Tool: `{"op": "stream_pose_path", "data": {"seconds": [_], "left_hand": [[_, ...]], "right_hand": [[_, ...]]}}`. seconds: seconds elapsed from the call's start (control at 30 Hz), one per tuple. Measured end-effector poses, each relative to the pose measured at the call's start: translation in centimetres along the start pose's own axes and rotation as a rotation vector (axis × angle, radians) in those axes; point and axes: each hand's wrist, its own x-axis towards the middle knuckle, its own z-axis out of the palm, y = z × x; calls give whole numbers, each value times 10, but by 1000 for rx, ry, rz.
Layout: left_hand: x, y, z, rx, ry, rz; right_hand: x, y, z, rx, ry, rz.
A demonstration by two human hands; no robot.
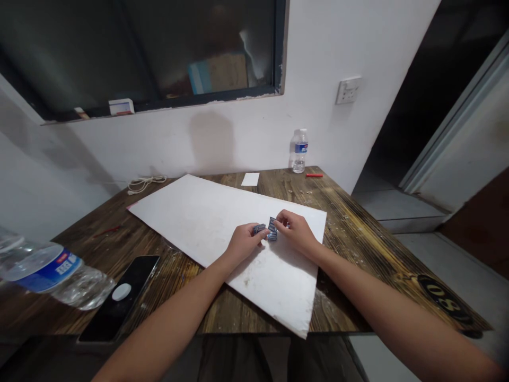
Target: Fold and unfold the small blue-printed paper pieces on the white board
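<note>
Both my hands meet over a large white board [207,223] lying on a dark wooden table [358,233]. My left hand [243,244] has its fingers closed round a small blue-grey piece [259,229]. My right hand [296,231] pinches a second small blue-grey ridged piece [272,228]. The two pieces sit side by side, almost touching, just above the board. What the pieces are I cannot make out.
A black phone [119,297] with a small white oval on it lies at the left front. A water bottle [51,273] lies near the left edge; another [299,151] stands by the wall. A red pen [314,175], white paper slip [250,179] and white cord [145,183] lie at the back.
</note>
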Motion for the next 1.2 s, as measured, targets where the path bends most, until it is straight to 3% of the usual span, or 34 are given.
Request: {"op": "stream_pose_path", "data": {"seconds": [1.2], "left_hand": [[-1, 0, 1, 20, -4, -1]], "right_hand": [[-1, -1, 0, -50, -42, -11]]}}
